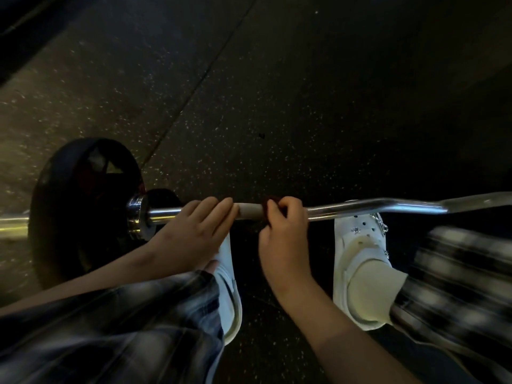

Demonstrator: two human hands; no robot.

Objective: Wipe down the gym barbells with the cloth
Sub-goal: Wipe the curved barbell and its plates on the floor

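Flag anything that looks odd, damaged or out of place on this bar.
Only one thing: between the left hand and the right hand, which grips the dark cloth, the barbell has a pale matte band, unlike the shiny chrome elsewhere. Tape, wear or residue, I cannot tell.

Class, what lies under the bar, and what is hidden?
The floor and the right shoe show under the bar. The left shoe reaches there too, but the left hand covers its toe. The right hand, gripping the cloth, hides floor beneath.
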